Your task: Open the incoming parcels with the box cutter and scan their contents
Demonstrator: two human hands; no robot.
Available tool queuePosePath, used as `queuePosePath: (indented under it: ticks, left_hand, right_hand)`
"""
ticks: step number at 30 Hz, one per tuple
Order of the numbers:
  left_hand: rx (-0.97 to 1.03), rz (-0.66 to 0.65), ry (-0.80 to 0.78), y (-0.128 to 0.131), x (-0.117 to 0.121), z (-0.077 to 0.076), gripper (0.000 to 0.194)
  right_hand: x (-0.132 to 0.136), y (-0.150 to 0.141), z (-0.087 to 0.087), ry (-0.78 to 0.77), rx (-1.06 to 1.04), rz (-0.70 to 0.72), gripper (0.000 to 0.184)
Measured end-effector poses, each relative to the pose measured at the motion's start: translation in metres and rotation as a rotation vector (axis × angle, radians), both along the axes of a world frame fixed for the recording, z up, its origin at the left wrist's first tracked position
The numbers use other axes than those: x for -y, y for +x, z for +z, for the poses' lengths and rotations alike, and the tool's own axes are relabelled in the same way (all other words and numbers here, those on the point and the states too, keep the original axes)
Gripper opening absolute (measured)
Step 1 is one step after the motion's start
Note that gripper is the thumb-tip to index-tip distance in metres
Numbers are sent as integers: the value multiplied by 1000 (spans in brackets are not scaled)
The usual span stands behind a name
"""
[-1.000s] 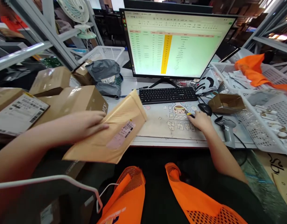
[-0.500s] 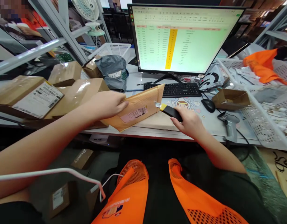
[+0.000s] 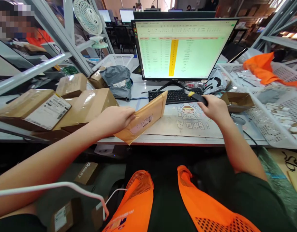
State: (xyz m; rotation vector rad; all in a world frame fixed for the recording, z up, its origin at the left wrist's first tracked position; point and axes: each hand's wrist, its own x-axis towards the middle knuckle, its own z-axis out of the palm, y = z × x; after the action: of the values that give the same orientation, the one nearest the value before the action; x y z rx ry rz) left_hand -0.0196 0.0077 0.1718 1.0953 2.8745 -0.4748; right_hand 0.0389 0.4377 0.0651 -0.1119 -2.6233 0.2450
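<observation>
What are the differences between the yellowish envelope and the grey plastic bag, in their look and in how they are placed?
The envelope is yellowish-brown; the grey plastic bag is much darker. The envelope looks flat with straight edges, while the bag is bulky and crumpled. The envelope is held tilted by the left hand; the bag rests on the table, untouched. Both show a paler patch on the surface.

1 head-worn camera looks forward and down from above the person's lap, facing the monitor (image 3: 184, 50) across the desk (image 3: 158, 130); both forearms enter close to the lens, and the shelving (image 3: 59, 35) stands farther off.
</observation>
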Motion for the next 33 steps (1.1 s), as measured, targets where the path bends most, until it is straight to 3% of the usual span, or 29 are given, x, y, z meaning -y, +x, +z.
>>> queuePosePath:
  ticks: [2,4,6,8,10,12,15,17,22,28,33]
  left_hand:
    - [34,20,-10,-11,-8,5,33]
    - [49,29,10,-26,-24,11,30]
    - [31,25,50,-43,-45,14,34]
    - [21,8,80,-58,-67,14,42]
    - [82,-38,108,-69,-83,11,46]
    - [206,-124,160,-75,-91,4,46]
    - [335,-222,264,-74,-94,-10,49]
    - [357,-249,347,-70,-91,-20,51]
    - [316,-258,472,-53,-83,-32,51]
    - [12,-236,240,-30,-91,-22,54]
    - [-165,-271,104,-40,-77,-10,45]
  right_hand:
    - [-35,7,-27,-75,64,-136,51]
    - [-49,13,-55,-120,193,-224,52]
    - [-45,14,-78,-138,345,-306,51]
    - [-26,14,-89,-142,414,-357,49]
    - [6,13,-87,-166,300,-293,48]
    - [47,12,-73,-209,51,-57,51]
    - [111,8,-44,-231,-219,406,51]
    - [144,2,-28,-212,-271,526,50]
    - [176,-13,-19,-193,-277,464,33]
    - [183,-11,-15,-18,-246,504,28]
    - [178,7,-19,98,-187,621,31]
